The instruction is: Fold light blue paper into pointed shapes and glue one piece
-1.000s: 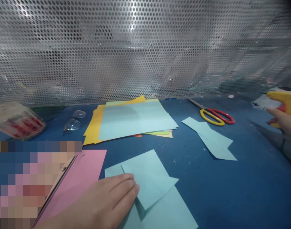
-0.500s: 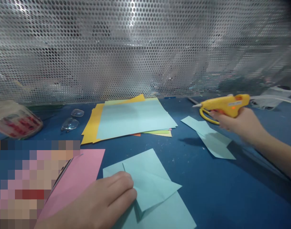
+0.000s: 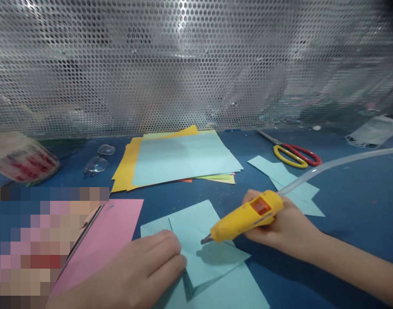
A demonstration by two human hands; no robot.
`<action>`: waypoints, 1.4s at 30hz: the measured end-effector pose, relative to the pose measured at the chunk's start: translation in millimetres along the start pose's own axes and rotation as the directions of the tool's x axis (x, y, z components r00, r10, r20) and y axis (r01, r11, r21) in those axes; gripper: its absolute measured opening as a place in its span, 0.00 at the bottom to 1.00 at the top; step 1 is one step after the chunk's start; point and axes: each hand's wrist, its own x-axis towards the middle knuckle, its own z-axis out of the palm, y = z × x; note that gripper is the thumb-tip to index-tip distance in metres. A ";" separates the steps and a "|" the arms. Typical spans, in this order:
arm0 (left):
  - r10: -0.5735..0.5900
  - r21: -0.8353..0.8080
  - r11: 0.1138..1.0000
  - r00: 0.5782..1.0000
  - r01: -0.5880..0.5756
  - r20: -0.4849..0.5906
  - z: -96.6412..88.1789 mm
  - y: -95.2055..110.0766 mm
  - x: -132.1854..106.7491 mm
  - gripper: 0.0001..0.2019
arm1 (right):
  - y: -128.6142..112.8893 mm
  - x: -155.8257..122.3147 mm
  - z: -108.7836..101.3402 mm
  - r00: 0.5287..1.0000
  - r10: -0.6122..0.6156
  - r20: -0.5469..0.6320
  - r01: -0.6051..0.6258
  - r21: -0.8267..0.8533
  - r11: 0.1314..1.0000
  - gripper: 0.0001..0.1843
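My right hand [image 3: 283,227] grips a yellow hot glue gun [image 3: 244,216], whose metal nozzle points down and left over a folded light blue sheet of paper [image 3: 203,266]. A shadow falls on the paper below the nozzle; whether the tip touches it I cannot tell. With fingers curled together, my left hand [image 3: 151,262] holds down the left part of the folded paper, its thumb out of sight. From the back of the glue gun a clear glue stick [image 3: 318,169] bends off to the right edge.
Scissors [image 3: 293,155] with red and yellow handles lie behind light blue paper scraps [image 3: 289,184]. A stack of coloured paper [image 3: 186,159] lies at the back. Left are glasses [image 3: 96,164], a striped container [image 3: 29,161], pink paper [image 3: 116,231] and a pixelated area. Perforated metal [image 3: 196,64] stands behind.
My right hand has brought the glue gun from above the scissors, left and down, to over the folded paper. The scissors now show fully. My left hand stays on the paper.
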 end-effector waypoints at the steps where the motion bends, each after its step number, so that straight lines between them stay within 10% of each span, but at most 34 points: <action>1: 0.002 0.003 1.000 1.000 -0.002 0.006 -0.2 0.3 -0.4 0.19 | -1.8 -0.9 1.2 1.000 -0.010 0.005 0.010 -0.004 1.000 0.04; 19: 0.026 -0.030 0.999 0.998 -0.024 0.051 -9.0 1.5 10.4 0.22 | -0.6 -2.6 6.9 0.968 -0.250 -0.024 0.238 -0.234 0.943 0.10; 34: -0.068 -0.264 0.954 0.958 0.144 0.278 -10.1 0.4 11.0 0.09 | 2.8 1.1 1.3 0.696 -0.718 -0.011 0.636 -0.456 0.623 0.11; 42: -0.070 -0.334 0.928 0.958 0.165 0.278 -9.5 3.7 8.0 0.05 | -0.3 5.7 1.6 0.741 -0.671 0.032 0.617 -0.426 0.662 0.13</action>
